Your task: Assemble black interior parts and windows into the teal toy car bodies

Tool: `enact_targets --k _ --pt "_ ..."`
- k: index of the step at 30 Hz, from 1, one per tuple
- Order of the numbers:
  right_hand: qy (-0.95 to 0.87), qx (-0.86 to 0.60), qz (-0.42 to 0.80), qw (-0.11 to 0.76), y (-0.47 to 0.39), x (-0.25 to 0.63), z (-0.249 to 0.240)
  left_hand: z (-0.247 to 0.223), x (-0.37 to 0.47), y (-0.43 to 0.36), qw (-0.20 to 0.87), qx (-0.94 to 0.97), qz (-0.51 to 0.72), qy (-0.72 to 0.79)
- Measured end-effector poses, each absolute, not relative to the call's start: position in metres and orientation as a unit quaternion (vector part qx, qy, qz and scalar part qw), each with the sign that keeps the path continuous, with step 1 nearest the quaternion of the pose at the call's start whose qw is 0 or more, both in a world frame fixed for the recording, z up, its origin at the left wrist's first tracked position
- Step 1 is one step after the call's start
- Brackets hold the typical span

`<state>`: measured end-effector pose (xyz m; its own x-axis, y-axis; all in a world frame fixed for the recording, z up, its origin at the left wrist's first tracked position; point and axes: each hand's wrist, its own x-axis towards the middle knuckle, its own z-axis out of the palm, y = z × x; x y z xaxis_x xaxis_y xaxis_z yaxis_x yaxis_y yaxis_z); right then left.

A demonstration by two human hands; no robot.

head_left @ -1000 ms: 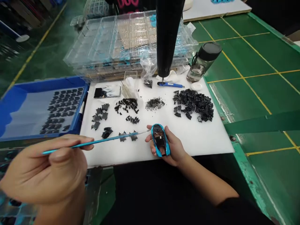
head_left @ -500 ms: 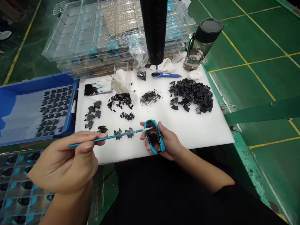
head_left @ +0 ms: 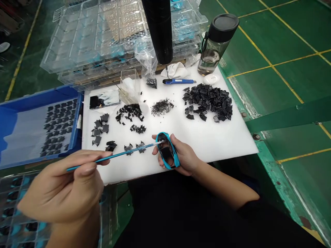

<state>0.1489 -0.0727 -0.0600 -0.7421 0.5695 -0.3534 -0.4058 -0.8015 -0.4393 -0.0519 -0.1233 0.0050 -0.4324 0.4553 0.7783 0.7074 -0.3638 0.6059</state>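
Observation:
Between the thumb and fingers of my left hand (head_left: 69, 182) is a thin blue brush (head_left: 124, 152), held by its rear end and slanting up to the right. Its whitish tip rests at the upper part of a blue-and-black toy car body (head_left: 167, 153); whether it touches the surface I cannot tell. My right hand (head_left: 184, 155) is wrapped round that car body from the right, with fingertips showing on its left side. Beneath the brush, two small dark plates (head_left: 134, 148) lie on the white table (head_left: 212, 141), with a small black stack (head_left: 111, 146) left of them.
Heaps of black clips (head_left: 208, 101), tiny screws (head_left: 162, 107) and small black pieces (head_left: 129, 113) cover the table. Behind them are a blue cutter (head_left: 179, 81), a bottle (head_left: 218, 43), a hanging black screwdriver (head_left: 161, 34) and stacked clear trays (head_left: 85, 38). A blue bin (head_left: 38, 94) stands left.
The view has shifted slightly. My left hand has moved a little left and down with the brush, whose tip stays at the car body's upper part. Both grips are unchanged.

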Motion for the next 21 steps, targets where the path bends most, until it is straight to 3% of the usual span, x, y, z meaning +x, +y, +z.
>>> enact_targets --k 3,9,21 --pt "-0.167 -0.24 0.918 0.267 -0.073 0.149 -0.061 0.009 -0.055 -0.13 0.136 -0.488 -0.627 -0.592" --pt "-0.186 -0.237 0.912 0.277 -0.075 0.147 -0.066 0.025 -0.053 -0.141 0.075 -0.455 -0.547 -0.698" --pt "-0.222 -0.271 0.89 0.291 -0.079 0.144 -0.063 0.008 -0.058 -0.125 0.16 -0.496 -0.619 -0.587"
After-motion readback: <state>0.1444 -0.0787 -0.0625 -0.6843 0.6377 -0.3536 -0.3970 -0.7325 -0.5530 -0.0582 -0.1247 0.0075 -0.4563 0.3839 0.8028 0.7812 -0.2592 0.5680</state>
